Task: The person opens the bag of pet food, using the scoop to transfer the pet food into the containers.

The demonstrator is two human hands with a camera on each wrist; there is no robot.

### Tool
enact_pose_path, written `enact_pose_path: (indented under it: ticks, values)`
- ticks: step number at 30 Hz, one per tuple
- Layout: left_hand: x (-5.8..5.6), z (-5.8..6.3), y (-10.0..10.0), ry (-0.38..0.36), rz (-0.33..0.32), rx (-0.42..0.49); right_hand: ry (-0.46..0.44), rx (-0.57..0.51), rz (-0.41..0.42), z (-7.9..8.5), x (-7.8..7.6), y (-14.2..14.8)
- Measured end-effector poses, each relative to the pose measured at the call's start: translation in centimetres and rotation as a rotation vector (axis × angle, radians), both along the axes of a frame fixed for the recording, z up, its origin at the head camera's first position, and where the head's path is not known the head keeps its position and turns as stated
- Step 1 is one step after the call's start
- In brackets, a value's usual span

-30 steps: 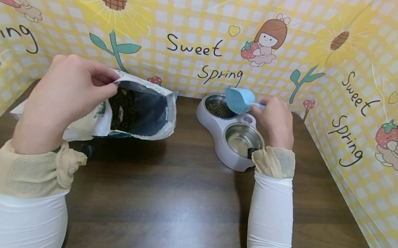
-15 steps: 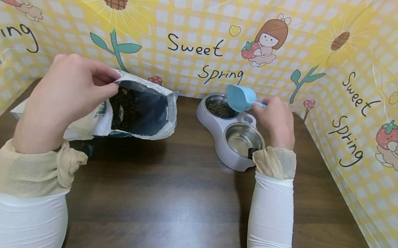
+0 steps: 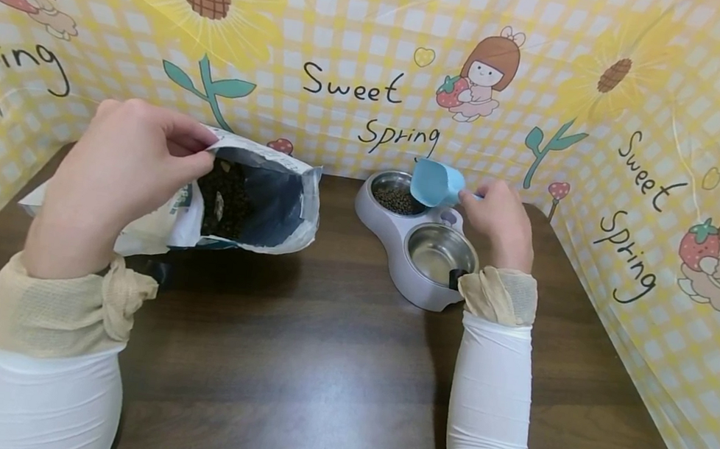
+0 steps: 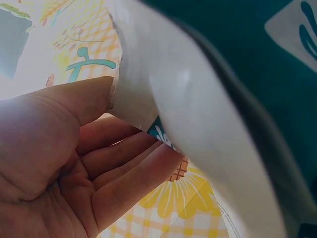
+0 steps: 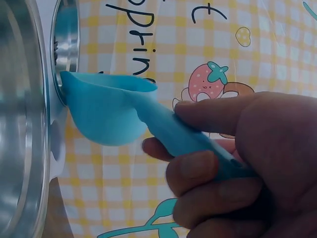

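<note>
Brown wood-grain table [image 3: 304, 366] spreads beneath your wrists. Your left hand [image 3: 118, 182] pinches the rim of a white-and-teal, silvery-lined bag [image 3: 277, 204], its mouth facing right of those fingertips. Your right hand [image 3: 501, 218], fingers wrapped round the handle, has a light-blue plastic scoop [image 3: 438, 183]; its long axis runs leftward from your fingers. Left again, partly screened by the cup, a round steel bowl [image 3: 392, 178] holds brown pellets [image 3: 396, 200]; your right hand is nearer. Lip touching rim? You can't tell.
</note>
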State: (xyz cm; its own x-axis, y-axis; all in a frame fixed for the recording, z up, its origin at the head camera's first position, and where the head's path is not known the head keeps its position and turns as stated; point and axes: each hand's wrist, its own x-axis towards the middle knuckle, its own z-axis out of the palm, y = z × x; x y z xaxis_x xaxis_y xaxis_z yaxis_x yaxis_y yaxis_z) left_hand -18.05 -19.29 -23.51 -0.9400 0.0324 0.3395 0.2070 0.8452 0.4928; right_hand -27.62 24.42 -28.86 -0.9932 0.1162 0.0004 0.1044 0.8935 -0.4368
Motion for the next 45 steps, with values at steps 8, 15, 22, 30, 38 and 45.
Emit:
enact_pose_path:
  ticks: [8,15,22,30,38,45]
  values:
    - [0.1,-0.1,0.0,0.007,-0.001,-0.003,-0.092,-0.026,0.006,0.0,-0.3,0.4]
    - [0.0,0.0,0.1,0.003,0.003,-0.002,-0.115,-0.103,0.052,0.5,-0.1,0.4]
    - [0.0,0.1,0.2,0.006,0.005,-0.002,-0.166,-0.377,0.158,3.0,1.5,0.0]
    - [0.0,0.0,0.1,-0.001,0.009,0.004,-0.217,-0.603,0.316,5.5,4.3,-0.7]
    - [0.1,0.0,0.3,-0.004,0.005,0.001,-0.289,-0.614,0.535,6.3,6.2,-1.2]
    - [0.2,0.0,0.4,-0.015,0.009,-0.008,-0.316,-0.537,0.596,6.9,7.4,-2.9]
